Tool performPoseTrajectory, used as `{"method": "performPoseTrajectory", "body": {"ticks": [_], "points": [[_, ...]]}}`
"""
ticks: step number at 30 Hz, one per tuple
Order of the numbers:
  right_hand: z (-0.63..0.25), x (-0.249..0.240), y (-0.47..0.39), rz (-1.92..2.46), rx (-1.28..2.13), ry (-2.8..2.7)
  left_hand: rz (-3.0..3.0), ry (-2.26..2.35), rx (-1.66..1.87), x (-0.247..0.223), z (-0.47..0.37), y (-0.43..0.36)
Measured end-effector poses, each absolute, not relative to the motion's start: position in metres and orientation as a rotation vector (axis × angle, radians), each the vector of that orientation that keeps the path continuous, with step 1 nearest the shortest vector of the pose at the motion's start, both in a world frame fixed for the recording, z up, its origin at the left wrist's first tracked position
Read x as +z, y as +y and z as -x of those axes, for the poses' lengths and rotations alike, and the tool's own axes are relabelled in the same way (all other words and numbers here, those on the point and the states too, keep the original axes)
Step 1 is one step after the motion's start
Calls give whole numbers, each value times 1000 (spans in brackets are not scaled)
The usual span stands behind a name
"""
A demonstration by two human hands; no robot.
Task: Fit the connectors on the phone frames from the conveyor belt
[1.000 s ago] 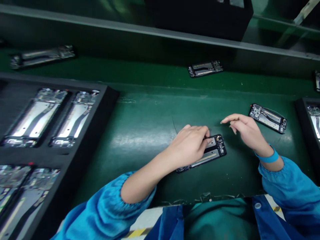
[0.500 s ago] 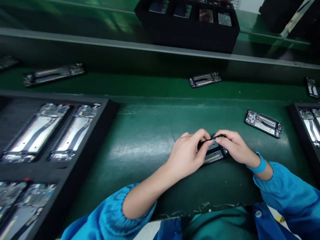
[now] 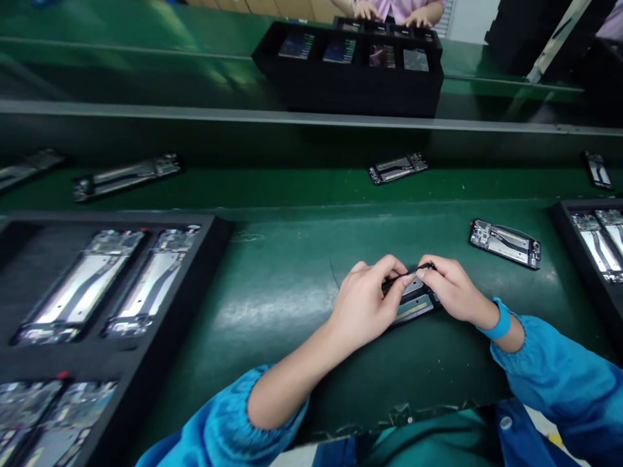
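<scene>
An opened phone body [image 3: 415, 309] lies on the green work surface in front of me, partly covered by my fingers. My left hand [image 3: 367, 292] pinches a thin black strip-like part [image 3: 407, 275] along the far edge of the phone body. From the other side my right hand [image 3: 450, 285], with a blue band on its wrist, grips the right end of that same part between thumb and fingers. The two thumbs are close together above the metal interior. What is under the fingertips is hidden.
A black foam tray [image 3: 192, 272] with several phone bodies stands at the left, another tray [image 3: 584, 259] at the right. One phone body [image 3: 505, 243] lies right of my hands. More lie along the strip behind. Across the ledge, a person's hands rest by a black tray [image 3: 350, 87].
The camera view has tilted up slightly, bringing the other person's hands into sight. On the strip behind, the phone bodies at left have shifted right in view. My hands keep nearly the same pose.
</scene>
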State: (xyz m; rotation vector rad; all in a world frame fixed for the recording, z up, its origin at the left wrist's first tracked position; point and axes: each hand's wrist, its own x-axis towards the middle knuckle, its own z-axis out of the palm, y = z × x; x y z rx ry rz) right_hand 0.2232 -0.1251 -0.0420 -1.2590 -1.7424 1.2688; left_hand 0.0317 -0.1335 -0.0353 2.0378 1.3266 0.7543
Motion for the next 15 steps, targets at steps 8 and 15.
{"method": "performPoseTrajectory", "body": {"ticks": [8,15], "points": [[-244,-50,-83,1423,1300,-1014,-2101,1505,633,-47,-18,-54],[-293,-53,-35,1343,1220,-585,-2132,1783,531,-80,-16,86]]}}
